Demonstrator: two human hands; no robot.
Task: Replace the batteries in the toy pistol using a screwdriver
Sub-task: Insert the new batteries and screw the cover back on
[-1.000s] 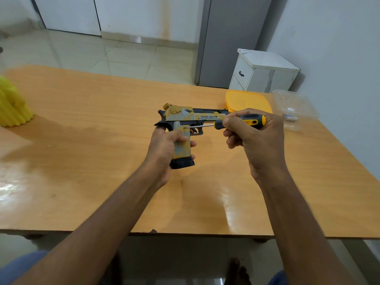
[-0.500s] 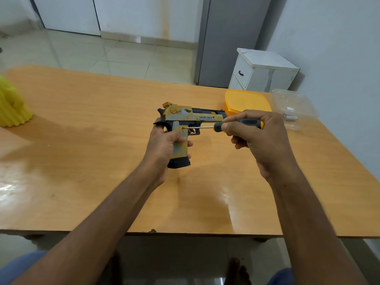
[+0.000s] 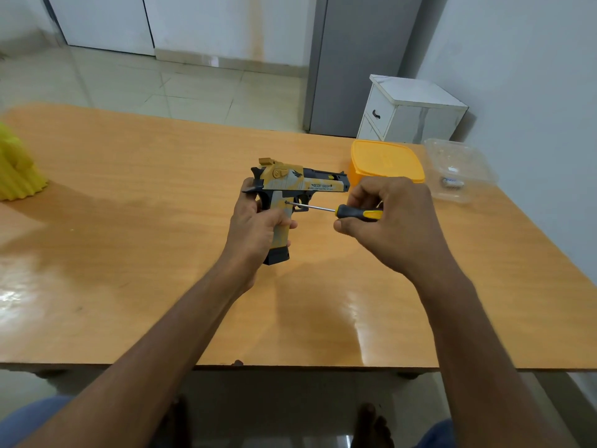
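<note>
A yellow, grey and black toy pistol (image 3: pixel 290 185) is held upright above the table, barrel pointing right. My left hand (image 3: pixel 258 227) grips its handle from the left. My right hand (image 3: pixel 394 221) holds the black and yellow handle of a screwdriver (image 3: pixel 352 212). The thin metal shaft runs left and its tip touches the top of the pistol grip, just behind the trigger. A clear plastic tub (image 3: pixel 458 171) at the far right holds what look like small batteries (image 3: pixel 452 182).
The wooden table (image 3: pixel 161 253) has a yellow lidded box (image 3: pixel 386 161) behind the pistol's muzzle and a yellow ribbed object (image 3: pixel 17 173) at the left edge. A white cabinet (image 3: pixel 410 111) stands beyond the table by the wall.
The pistol and both hands have dropped slightly. The screwdriver tip has come down from the frame to the top of the grip, and my right hand has shifted back along the handle.
</note>
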